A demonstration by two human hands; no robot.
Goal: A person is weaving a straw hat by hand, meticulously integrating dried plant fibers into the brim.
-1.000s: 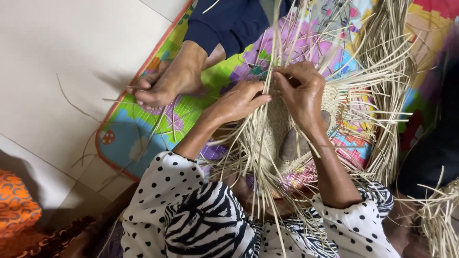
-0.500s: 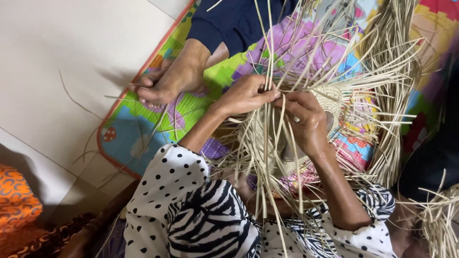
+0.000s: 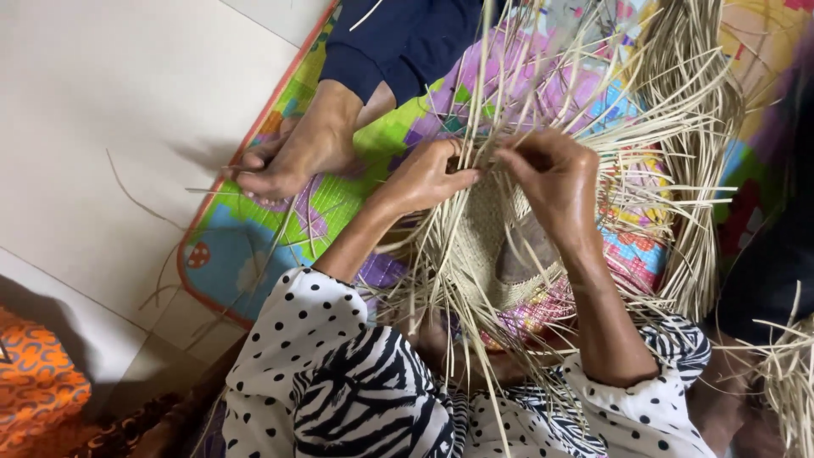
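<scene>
Pale straw strips [image 3: 543, 76], dry and flat, fanning out in all directions from a half-woven mat patch [image 3: 487, 246] just below both hands. Left hand [image 3: 424, 174] curled, fingertips pinched on a few of the strips at the top edge of the weave. Right hand [image 3: 551, 174] just beside it, almost touching, fingers bent and closed on neighbouring strips, thumb tucked under. Loose strip ends trailing down past the wrists over polka-dot sleeves [image 3: 288, 331] and a zebra-print garment [image 3: 365, 399]. Beneath the hands, a bright patterned play mat [image 3: 246, 246] with an orange border. Up and left of the left hand, a bare foot [image 3: 297, 157] of another person in dark blue trousers [image 3: 398, 42], resting on the mat edge. Further left, pale floor tiles [image 3: 110, 102]. Far down-left, an orange patterned cloth [image 3: 34, 382].
</scene>
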